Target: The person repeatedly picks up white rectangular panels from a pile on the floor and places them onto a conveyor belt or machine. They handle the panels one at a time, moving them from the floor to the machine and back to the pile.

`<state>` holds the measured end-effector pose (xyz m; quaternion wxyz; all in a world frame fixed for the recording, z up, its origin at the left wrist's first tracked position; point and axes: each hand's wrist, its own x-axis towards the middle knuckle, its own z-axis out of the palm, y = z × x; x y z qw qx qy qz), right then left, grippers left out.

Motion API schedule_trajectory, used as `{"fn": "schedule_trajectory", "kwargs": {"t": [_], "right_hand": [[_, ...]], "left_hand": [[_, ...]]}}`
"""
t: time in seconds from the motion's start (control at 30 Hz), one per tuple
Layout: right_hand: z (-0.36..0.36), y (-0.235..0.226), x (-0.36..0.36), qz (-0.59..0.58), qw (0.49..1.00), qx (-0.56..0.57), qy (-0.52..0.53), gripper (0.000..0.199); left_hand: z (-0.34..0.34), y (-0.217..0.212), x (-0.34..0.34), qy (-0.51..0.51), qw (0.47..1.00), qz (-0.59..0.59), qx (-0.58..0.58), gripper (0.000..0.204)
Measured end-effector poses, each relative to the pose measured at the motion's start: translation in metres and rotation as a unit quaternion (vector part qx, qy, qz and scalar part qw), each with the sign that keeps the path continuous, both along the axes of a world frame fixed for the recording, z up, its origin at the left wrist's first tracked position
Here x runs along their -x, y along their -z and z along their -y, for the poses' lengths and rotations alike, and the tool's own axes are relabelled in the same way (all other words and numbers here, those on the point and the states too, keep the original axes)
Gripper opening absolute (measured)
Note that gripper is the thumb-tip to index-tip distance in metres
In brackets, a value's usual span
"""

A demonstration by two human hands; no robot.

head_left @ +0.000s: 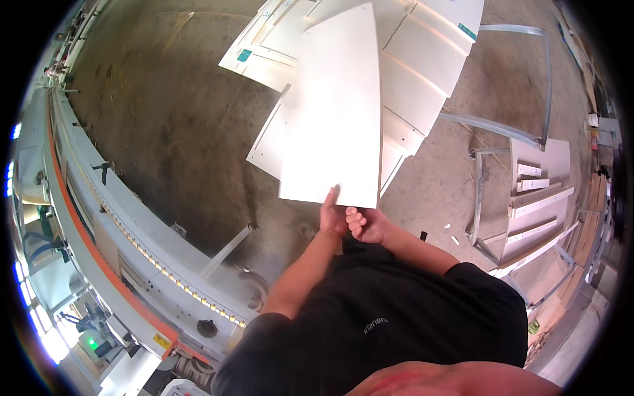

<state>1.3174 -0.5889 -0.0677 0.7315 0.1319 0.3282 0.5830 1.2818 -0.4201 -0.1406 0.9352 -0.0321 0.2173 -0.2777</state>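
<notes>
A long white panel (337, 112) stretches away from me, its near edge just above my hands. My left hand (333, 214) grips that edge, thumb on the upper face and fingers hidden below. My right hand (368, 226) is closed beside it, its curled fingers right by the panel's near right corner. Whatever the right fingers may hold is hidden. Beneath and beyond the panel lie several more white boards (422, 59), stacked unevenly; some have drilled holes and green labels.
Along my left runs a long machine with an orange strip (79, 221) and a row of yellow rollers (155, 264). At right are a metal frame (548, 79) and a rack carrying narrow white strips (541, 201). Small scraps (454, 239) lie on the concrete floor (178, 112).
</notes>
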Motion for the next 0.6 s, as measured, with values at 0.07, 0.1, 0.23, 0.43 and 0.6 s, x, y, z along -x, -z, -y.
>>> {"fn": "schedule_trajectory", "kwargs": {"t": [0.07,0.1,0.23,0.43,0.6], "right_hand": [[0.029,0.038,-0.003,0.264,0.944,0.144,-0.133,0.034],[0.034,0.038,-0.009,0.306,0.919,0.201,-0.143,0.039],[0.041,0.052,-0.050,0.355,0.859,0.356,-0.095,0.060],[0.008,0.125,-0.132,0.218,0.839,0.492,0.077,0.049],[-0.045,0.158,-0.123,0.231,0.783,0.577,-0.022,0.042]], "left_hand": [[-0.011,-0.041,-0.017,-0.120,0.951,-0.046,-0.281,0.044],[-0.028,-0.023,-0.006,-0.133,0.960,-0.046,-0.242,0.042],[-0.069,-0.082,0.019,-0.068,0.903,-0.070,-0.419,0.045],[-0.101,-0.079,0.084,-0.106,0.824,-0.204,-0.518,0.042],[-0.116,-0.051,0.104,-0.262,0.684,-0.363,-0.576,0.025]]}}
